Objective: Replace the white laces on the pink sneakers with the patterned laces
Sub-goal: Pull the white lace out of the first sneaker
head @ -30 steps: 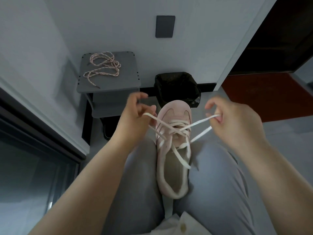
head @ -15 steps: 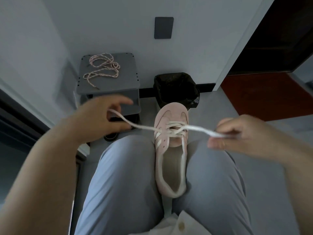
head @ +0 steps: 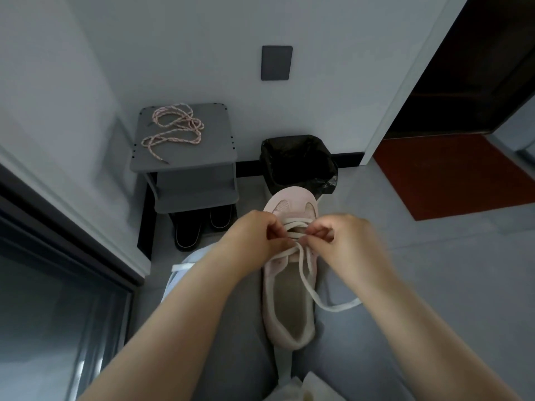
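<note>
White lace point(head: 337, 308) (flat) crosses pink mesh sneaker point(head: 292, 196).

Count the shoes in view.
3: pink sneaker on the lap; two black slippers under the rack. Others may be hidden.

Over the tongue of the pink low-top sneaker point(head: 286, 299) I see the left hand point(head: 254, 235) and right hand point(head: 344, 241) packed knuckle to knuckle. Both pinch the flat white lace point(head: 335, 308), which loops off the sneaker's right side. A black-lined bin point(head: 298, 160) stands just past its toe, and a grey plastic rack point(head: 202, 151) beyond-left. Right of the sneaker, bare grey floor point(head: 434, 256) lies open.
</note>
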Demonstrator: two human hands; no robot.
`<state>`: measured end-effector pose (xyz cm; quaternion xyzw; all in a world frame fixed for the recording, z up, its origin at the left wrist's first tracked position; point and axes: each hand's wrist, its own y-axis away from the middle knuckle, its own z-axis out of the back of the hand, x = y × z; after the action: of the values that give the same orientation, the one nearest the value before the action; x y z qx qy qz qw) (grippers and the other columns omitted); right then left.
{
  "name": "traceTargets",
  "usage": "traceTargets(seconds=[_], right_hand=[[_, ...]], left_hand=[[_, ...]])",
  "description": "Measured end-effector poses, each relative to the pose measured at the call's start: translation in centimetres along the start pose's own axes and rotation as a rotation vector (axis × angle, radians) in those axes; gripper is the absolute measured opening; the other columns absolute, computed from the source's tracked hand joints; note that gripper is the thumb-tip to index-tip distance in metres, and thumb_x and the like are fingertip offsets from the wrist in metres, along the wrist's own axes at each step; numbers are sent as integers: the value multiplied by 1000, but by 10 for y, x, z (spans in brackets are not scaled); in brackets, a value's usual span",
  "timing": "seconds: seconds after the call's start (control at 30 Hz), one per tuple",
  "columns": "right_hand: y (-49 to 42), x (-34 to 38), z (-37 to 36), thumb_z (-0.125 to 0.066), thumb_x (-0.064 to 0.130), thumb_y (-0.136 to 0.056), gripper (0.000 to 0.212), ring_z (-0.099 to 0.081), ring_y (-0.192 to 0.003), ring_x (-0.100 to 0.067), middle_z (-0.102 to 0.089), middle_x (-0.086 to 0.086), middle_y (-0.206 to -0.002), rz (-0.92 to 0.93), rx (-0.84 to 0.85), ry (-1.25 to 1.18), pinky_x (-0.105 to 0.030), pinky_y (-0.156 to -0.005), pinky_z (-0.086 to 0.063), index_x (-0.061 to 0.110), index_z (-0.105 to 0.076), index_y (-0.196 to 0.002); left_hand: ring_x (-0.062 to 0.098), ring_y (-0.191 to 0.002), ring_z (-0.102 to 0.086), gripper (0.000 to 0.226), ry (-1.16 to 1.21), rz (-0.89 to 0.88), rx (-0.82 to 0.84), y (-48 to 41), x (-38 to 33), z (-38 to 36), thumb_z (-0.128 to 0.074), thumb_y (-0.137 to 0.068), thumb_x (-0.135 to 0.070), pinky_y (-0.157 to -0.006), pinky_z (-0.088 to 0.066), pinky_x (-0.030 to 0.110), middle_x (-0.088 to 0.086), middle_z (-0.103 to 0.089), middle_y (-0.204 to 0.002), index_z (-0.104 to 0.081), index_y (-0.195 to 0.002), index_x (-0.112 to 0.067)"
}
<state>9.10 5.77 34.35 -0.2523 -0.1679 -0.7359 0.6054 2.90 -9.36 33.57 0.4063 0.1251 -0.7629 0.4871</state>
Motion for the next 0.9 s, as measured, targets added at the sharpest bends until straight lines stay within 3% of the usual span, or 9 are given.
traceTargets(seconds=[0.1,0.2,0.33,0.43,0.5,0.57,0.67,0.77,0.9], right_hand=[[-2,2,0,-67,25,-82,7,-62,-74,-14,-67,5,-82,46,-2,113,-29,-67,-50,21,-72,-86],[-9,5,6,-59,25,-88,14,-60,-72,-15,-67,1,-80,57,73,136,-32,-65,-49,17,-70,-86],[-12,9,9,-55,26,-91,16,-48,-59,-5,-55,9,-69,111,150,101,-22,-53,-38,16,-65,-85],[-13,10,9,-52,27,-93,14,-52,-66,-7,-58,6,-76,107,203,75,-24,-58,-41,18,-61,-87],[-17,10,12,-52,27,-93,14,-51,-62,-3,-56,8,-70,40,285,16,-21,-58,-40,21,-59,-83],[-22,9,18,-51,28,-94,18,-44,-51,-1,-51,9,-62,-42,395,-14,-15,-50,-33,21,-58,-79],[-26,11,32,-51,30,-93,19,-40,-54,-7,-54,1,-71,-135,562,-72,-21,-53,-31,15,-59,-85],[-26,16,39,-59,26,-89,8,-40,-54,-4,-51,8,-68,-127,658,-14,-20,-52,-29,19,-54,-90],[-19,12,23,-53,19,-86,6,-42,-54,-7,-46,8,-62,-18,385,17,-25,-52,-31,20,-52,-91]], left_hand=[[9,-69,-49,14,-101,-5,87,-3,-7,4,-61,-86,-31,-64,-40,23,-8,-53,-75,-59,-82,-18],[12,-83,-45,12,-253,-97,118,-2,-14,14,-51,-92,-27,-71,-37,21,-6,-45,-89,-48,-84,-19],[8,-71,-46,14,-201,-100,159,-2,-17,28,-47,-94,-27,-60,-35,18,-9,-52,-79,-47,-81,-23],[9,-74,-47,16,-224,-88,230,-4,-18,33,-46,-94,-26,-65,-36,20,-10,-52,-79,-43,-78,-25],[8,-70,-44,13,-294,-81,235,-4,-21,34,-52,-90,-26,-59,-35,22,-9,-48,-78,-40,-86,-23],[11,-67,-45,20,-385,-84,135,-4,-25,36,-55,-85,-23,-53,-32,23,-7,-47,-76,-38,-94,-20],[21,-68,-53,23,-479,-87,-207,-5,-19,42,-51,-82,-11,-52,-28,27,-2,-52,-69,-39,-99,-18],[17,-64,-52,21,-196,-93,-367,-5,-5,42,-53,-89,-15,-58,-40,29,0,-53,-67,-41,-105,-19],[8,-53,-56,8,701,121,-327,1,-1,28,-45,-96,-14,-60,-53,22,3,-54,-71,-49,-102,-16]])
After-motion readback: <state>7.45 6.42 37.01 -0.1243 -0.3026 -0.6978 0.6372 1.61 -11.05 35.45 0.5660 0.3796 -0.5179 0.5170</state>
